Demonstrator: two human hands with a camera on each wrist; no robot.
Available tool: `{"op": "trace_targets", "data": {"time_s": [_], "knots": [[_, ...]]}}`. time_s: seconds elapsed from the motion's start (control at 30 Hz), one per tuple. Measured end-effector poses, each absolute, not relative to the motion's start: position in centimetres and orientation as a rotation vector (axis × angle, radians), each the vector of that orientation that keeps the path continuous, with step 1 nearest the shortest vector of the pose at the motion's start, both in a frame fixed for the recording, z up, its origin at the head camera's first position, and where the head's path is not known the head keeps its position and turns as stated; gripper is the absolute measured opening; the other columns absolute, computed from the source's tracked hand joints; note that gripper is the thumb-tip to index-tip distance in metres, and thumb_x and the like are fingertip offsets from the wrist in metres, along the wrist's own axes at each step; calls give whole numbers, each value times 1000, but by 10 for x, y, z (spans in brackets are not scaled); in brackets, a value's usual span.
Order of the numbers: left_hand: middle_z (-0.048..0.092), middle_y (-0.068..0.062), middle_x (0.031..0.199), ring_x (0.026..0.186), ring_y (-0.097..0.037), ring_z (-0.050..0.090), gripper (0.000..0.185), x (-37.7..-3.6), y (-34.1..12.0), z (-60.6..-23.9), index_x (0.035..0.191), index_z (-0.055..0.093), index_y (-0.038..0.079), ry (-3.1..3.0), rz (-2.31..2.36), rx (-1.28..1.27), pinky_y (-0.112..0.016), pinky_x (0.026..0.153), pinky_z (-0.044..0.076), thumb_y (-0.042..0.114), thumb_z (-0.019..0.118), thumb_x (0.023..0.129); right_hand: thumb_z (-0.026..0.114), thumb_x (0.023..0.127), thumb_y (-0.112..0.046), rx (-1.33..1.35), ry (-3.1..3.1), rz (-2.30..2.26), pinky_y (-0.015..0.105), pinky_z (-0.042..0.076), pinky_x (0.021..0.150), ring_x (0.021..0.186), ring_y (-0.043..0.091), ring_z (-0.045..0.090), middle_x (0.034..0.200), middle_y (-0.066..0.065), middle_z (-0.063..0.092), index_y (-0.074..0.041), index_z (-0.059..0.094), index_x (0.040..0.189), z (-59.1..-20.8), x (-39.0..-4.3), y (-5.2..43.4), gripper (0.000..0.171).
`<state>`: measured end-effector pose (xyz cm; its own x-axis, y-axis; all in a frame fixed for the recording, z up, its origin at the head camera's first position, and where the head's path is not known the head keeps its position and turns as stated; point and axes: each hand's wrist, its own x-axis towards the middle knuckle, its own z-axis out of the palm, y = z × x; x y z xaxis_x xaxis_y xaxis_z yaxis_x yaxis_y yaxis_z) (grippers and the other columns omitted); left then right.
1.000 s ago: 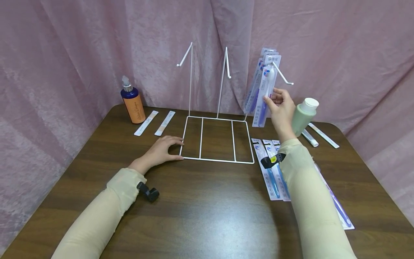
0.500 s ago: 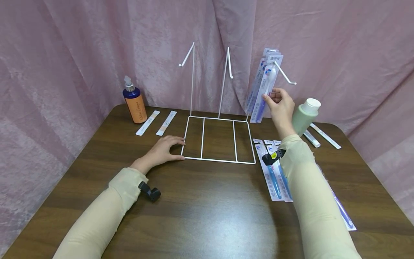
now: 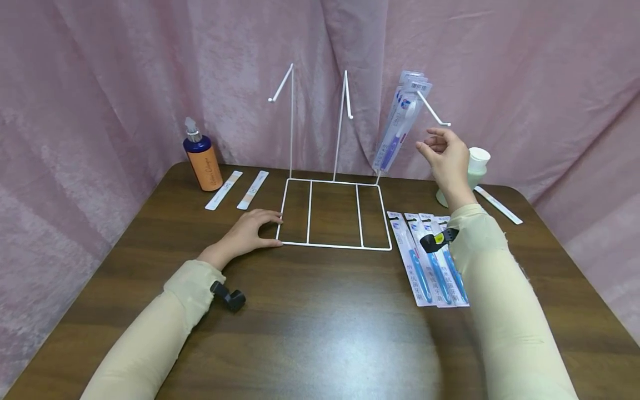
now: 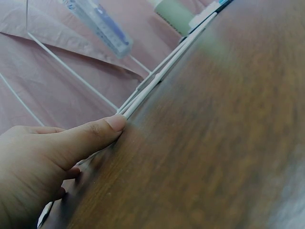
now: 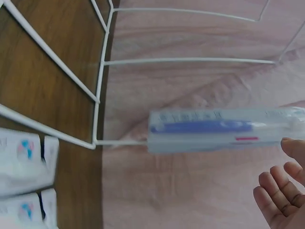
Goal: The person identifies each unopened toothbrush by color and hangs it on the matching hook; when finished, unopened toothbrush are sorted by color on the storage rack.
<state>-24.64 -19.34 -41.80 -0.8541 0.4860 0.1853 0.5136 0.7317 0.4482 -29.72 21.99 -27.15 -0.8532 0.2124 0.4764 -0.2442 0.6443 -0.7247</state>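
Note:
My left hand (image 3: 250, 232) rests at the near left corner of the white wire display rack (image 3: 334, 246), its thumb touching the base wire and its fingertips at the side wire. In the left wrist view the thumb (image 4: 102, 131) lies straight against that wire. Packaged toothbrushes (image 3: 400, 119) with purple handles hang from the rack's right hook (image 3: 434, 109). To the right of them my right hand (image 3: 450, 161) is apart from the packs, fingers loosely bent and holding nothing. The right wrist view shows the front toothbrush pack (image 5: 205, 126) beside the thumb.
Several packaged blue toothbrushes (image 3: 417, 266) lie right of the rack, partly under the right forearm. A green bottle (image 3: 477, 166) stands behind the right hand. An orange and blue pump bottle (image 3: 205, 164) and two slim packets (image 3: 224, 190) are at the left. A pink curtain (image 3: 240, 83) hangs behind.
My right hand has let go of the front purple toothbrush pack and moved right, away from it. The pack now hangs back against the others. My left hand has stayed at the rack corner.

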Motion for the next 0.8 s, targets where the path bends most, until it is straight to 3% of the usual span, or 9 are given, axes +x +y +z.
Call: {"op": "trace_targets", "data": {"time_s": [0.27, 0.6, 0.8], "knots": [[55, -10, 139, 133, -34, 44, 57, -245, -196, -419, 122, 64, 10, -2871, -761, -823, -57, 112, 27, 40, 79, 76, 72, 87, -21, 104, -2381, 1098, 4, 43, 70, 70, -17, 51, 78, -30, 53, -4, 63, 120, -247, -279, 238, 38], [55, -11, 140, 133, -34, 43, 57, -245, -194, -418, 122, 64, 10, -2879, -763, -820, -57, 112, 26, 39, 79, 77, 70, 88, -30, 161, -2539, 927, 5, 40, 66, 71, -18, 50, 80, -35, 51, -10, 62, 126, -223, -246, 268, 44], [55, -11, 140, 133, -34, 43, 56, -246, -193, -418, 122, 64, 10, -2875, -764, -826, -58, 112, 26, 39, 79, 76, 70, 88, -32, 193, -2598, 834, 3, 38, 65, 72, -20, 49, 81, -37, 50, -8, 61, 126, -220, -226, 288, 46]]}}
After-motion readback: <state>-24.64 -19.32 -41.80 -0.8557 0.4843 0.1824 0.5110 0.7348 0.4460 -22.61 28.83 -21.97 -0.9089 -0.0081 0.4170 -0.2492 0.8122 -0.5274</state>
